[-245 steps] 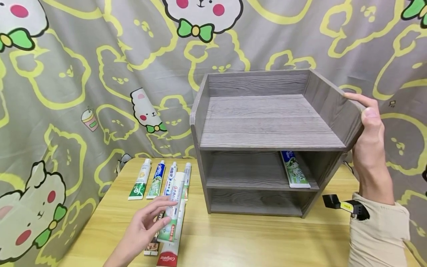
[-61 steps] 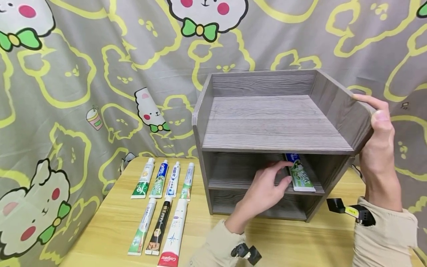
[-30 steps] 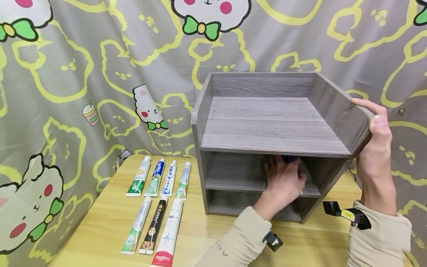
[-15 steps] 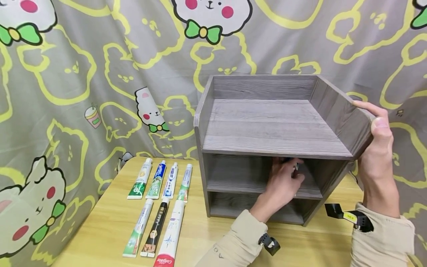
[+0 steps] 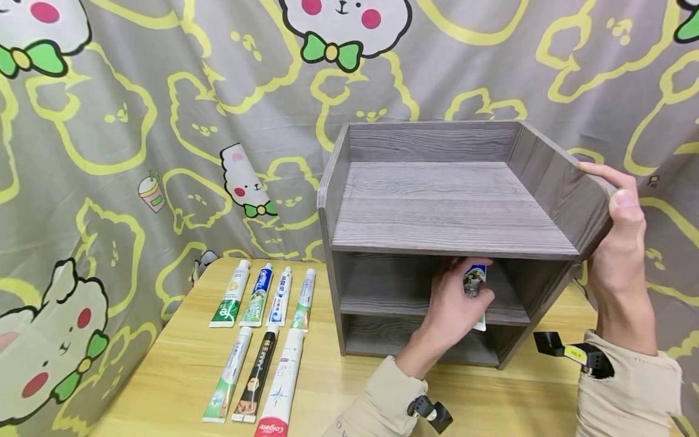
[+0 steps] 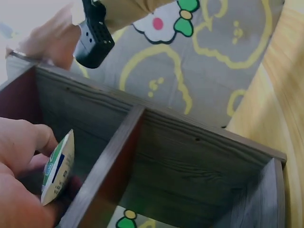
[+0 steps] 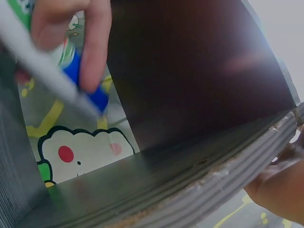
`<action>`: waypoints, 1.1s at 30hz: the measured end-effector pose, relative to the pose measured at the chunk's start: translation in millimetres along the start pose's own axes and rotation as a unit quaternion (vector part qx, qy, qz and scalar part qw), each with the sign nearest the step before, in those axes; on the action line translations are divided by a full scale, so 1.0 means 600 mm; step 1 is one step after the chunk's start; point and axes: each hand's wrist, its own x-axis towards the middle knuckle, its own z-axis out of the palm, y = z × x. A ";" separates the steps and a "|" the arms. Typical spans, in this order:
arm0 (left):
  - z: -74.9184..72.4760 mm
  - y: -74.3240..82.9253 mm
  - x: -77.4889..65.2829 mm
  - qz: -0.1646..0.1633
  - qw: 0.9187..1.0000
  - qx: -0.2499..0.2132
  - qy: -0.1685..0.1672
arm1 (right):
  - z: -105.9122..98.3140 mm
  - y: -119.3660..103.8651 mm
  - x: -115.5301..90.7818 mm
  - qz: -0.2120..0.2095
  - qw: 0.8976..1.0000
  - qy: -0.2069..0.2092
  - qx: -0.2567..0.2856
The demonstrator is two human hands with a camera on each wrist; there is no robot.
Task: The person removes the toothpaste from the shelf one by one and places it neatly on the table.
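My left hand (image 5: 450, 306) reaches into the middle compartment of a grey wooden shelf unit (image 5: 448, 206). It pinches a blue and green toothpaste tube (image 5: 474, 280) between thumb and fingers. In the left wrist view the tube's flat crimped end (image 6: 58, 168) points out of the compartment. Blue and green parts of the same tube (image 7: 71, 66) show beside the fingers in the right wrist view, with blur. My right hand (image 5: 622, 243) grips the top edge of the unit's right side panel, thumb on the near side.
On the wooden table (image 5: 158, 376), left of the unit, toothpaste tubes lie in two rows. The back row includes a green and white tube (image 5: 229, 297); the front row has a black tube (image 5: 256, 376) and a Colgate tube (image 5: 281, 388). A patterned curtain (image 5: 191, 121) hangs behind.
My left hand laid a green-white toothpaste tube in the front row, then moved right into the shelf. It took hold of the blue and green tube, which now stands turned and shifted slightly left.
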 end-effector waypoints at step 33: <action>-0.053 -0.002 -0.066 0.039 0.991 -0.118 -0.049 | -0.002 0.000 0.001 0.012 1.000 -0.002 0.011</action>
